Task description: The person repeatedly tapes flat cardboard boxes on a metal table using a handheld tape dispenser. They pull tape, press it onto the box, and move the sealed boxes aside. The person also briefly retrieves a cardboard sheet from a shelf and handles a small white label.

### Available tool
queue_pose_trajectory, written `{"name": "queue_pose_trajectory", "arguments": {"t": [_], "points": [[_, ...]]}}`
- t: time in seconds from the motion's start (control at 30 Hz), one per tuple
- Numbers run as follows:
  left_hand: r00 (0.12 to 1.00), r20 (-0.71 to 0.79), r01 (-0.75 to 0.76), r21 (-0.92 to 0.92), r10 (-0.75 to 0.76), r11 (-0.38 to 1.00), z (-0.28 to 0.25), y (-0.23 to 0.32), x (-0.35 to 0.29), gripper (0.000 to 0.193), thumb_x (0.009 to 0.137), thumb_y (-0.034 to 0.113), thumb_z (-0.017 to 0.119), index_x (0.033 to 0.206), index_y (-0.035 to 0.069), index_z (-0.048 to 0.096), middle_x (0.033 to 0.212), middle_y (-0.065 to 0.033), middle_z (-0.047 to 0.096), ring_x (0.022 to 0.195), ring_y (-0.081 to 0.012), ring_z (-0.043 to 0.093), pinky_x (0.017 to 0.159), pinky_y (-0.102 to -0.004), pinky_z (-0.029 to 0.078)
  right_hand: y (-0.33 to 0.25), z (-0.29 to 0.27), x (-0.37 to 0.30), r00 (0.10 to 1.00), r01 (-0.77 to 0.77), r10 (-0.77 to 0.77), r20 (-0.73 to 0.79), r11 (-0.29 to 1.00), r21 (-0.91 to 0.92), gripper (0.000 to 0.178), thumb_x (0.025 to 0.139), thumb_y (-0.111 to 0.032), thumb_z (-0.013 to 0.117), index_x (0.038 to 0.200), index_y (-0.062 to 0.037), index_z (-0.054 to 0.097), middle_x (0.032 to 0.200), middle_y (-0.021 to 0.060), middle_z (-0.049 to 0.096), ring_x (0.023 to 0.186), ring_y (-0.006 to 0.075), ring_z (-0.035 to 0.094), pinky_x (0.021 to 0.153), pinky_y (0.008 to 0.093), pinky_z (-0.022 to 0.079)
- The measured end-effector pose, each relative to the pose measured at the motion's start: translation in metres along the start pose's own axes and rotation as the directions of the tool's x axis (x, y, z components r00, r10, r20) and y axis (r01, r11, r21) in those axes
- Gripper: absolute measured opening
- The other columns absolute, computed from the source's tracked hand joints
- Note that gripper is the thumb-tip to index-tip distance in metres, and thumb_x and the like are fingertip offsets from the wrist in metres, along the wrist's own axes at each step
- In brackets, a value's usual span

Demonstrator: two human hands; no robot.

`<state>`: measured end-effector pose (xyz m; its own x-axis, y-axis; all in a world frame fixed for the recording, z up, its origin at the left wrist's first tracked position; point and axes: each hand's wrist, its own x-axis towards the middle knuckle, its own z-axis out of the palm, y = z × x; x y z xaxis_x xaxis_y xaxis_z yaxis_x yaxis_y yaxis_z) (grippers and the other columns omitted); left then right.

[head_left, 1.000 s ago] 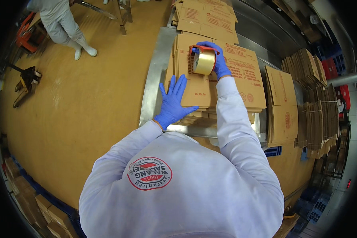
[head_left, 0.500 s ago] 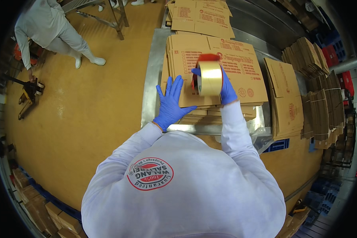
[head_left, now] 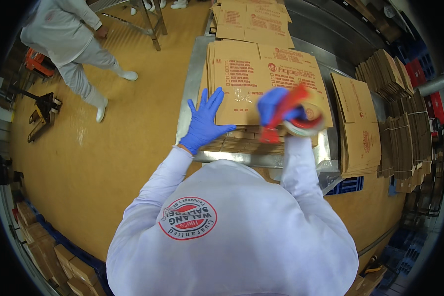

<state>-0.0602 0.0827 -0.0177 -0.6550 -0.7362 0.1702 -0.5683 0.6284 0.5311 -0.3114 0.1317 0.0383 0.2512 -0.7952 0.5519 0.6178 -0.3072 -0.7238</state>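
"What's over left?"

"Boxes (head_left: 84,269), contents hidden. Then the left hand (head_left: 202,122), fingers spread against flat-folded cartons (head_left: 241,106)."

"And the right hand (head_left: 271,106)?"

"Blurred, gripping a red tape dispenser (head_left: 290,102), roll (head_left: 316,102) inside, over their near edge; farther right, tied bundles of cartons (head_left: 402,140)."

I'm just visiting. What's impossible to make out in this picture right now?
All in the head view:
- Tape dispenser: its finer details are blurred.
- Right hand: exact finger placement is blurred and partly hidden by the dispenser.
- Left hand: its palm is hidden by the back of the hand.
- Co-worker: head cut off by the upper edge and dark rim.
- White boots: their wearer is cut off by the upper edge.
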Motion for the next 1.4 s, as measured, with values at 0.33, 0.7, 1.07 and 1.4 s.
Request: {"name": "queue_pose_trajectory", "arguments": {"t": [0.33, 0.7, 1.07, 1.4], "points": [[0.95, 0.047, -0.312, 0.086, 0.309, 0.946, 0.006, 0.108, 0.079, 0.098, 0.078, 0.042, 0.072, 0.151, 0.002, 0.02, 0.156, -0.0211, 0.018, 0.146, -0.0369, 0.014, 0.113, -0.0613, 0.01, -0.08, 0.029, -0.074, 0.705, 0.419, -0.319, -0.633, 0.908, 0.008, 0.062, 0.067, -0.073, 0.068, 0.053, -0.0159, 0.05, 0.05, 0.0017, 0.054, 0.05, 0.012, 0.047, 0.064, 0.0281, 0.033], [0.774, -0.21, -0.608, 0.014, 0.597, 0.794, -0.026, 0.174, 0.083, 0.051, 0.081, 0.003, 0.06, 0.129, -0.006, 0.048, 0.129, -0.0238, 0.053, 0.119, -0.0348, 0.054, 0.103, -0.0421, 0.042, -0.164, 0.037, -0.087, 0.887, 0.441, -0.452, -0.089, 0.889, -0.123, 0.069, 0.078, -0.071, 0.06, 0.084, -0.0017, 0.065, 0.091, 0.0143, 0.068, 0.086, 0.0213, 0.061, 0.069, 0.0335, 0.041], [0.848, 0.529, 0.53, -0.848, -0.033, 0.018, 0.006, 0.146, 0.023, 0.041, 0.095, 0.025, 0.058, 0.127, -0.002, 0.055, 0.118, -0.0109, 0.062, 0.112, -0.0197, 0.059, 0.097, -0.0328, 0.047, -0.108, -0.022, -0.095, 0.407, 0.0, -0.45, -0.795, 0.87, -0.493, 0.054, 0.094, -0.042, 0.056, 0.132, -0.0051, 0.047, 0.13, 0.0154, 0.056, 0.12, 0.0287, 0.051, 0.103, 0.0475, 0.039], [0.997, 0.05, 0.056, 0.168, -0.065, 0.984, -0.036, 0.032, -0.009, 0.1, 0.078, 0.054, 0.067, 0.15, 0.001, 0.023, 0.156, -0.0191, 0.021, 0.146, -0.0333, 0.016, 0.112, -0.0624, 0.005, -0.082, 0.036, 0.04, 0.641, -0.062, -0.624, -0.448, 0.539, -0.84, 0.027, 0.09, -0.012, 0.061, 0.115, -0.0016, 0.063, 0.111, 0.0077, 0.063, 0.099, 0.0152, 0.06, 0.087, 0.0348, 0.049]]}}
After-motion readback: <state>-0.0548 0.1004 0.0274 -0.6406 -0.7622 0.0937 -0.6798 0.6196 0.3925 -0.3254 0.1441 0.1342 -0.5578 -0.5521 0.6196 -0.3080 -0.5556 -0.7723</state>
